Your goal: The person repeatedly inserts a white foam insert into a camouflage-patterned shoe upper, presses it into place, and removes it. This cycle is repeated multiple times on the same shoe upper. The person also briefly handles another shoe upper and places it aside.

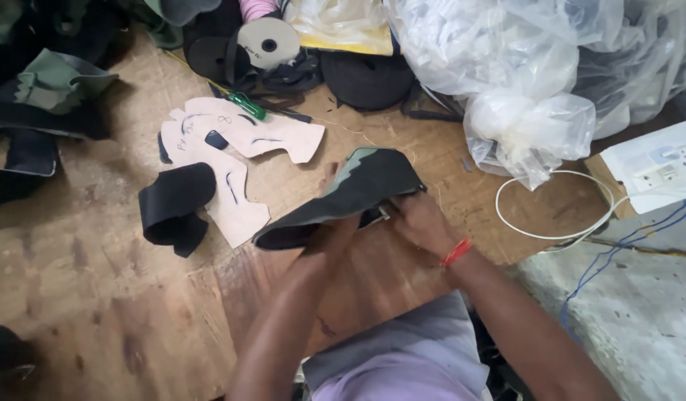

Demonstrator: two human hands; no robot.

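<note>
Now | dark fabric piece (343, 194) | pinched by right-hand fingers (402, 212) at edge

**Workbench and surroundings, seen from above**

Worn plywood worktop (120, 297), scuffed and stained, filling left and centre of the frame. Bare grey concrete floor (640, 319) at lower right. Heap of clear plastic bags (536, 67) at upper right. White socket board (655, 167) at right edge, with white cable (551, 212) looped across the board edge and blue wires (618, 260) trailing over the concrete. Dark rolls of webbing (365, 78) and pale tape spool (267, 41) along top centre. Piled dark and green fabric (46, 89) at upper left. Soft, even daylight.
</note>
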